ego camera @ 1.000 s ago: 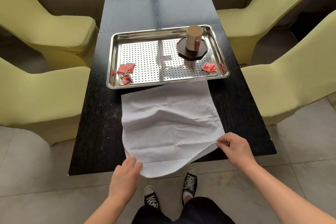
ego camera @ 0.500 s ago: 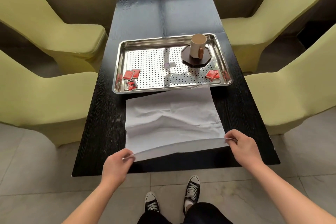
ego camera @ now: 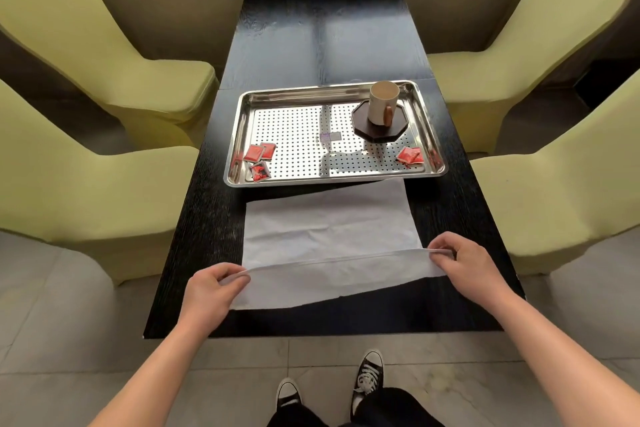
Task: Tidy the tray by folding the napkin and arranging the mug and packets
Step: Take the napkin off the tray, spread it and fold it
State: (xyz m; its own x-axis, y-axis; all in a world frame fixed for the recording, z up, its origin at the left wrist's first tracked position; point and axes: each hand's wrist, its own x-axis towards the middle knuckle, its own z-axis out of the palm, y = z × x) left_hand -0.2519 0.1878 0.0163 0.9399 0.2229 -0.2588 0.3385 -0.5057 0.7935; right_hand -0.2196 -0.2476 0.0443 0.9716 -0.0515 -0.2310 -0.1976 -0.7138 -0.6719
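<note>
On black table, white creased napkin, near edge pinched by both grips

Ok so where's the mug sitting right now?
The mug stands upright on a dark octagonal coaster in the far right corner of the metal tray, beyond the red packets.

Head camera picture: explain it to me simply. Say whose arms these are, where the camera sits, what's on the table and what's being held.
No machine here: a person wears a camera on the head, looking down at their own bare arms. The left hand and right hand each pinch a near corner of a white napkin, lifting its near edge off the black table. Beyond it sits a metal tray holding a mug on a dark coaster and red packets near both front corners. Green chairs stand alongside.
</note>
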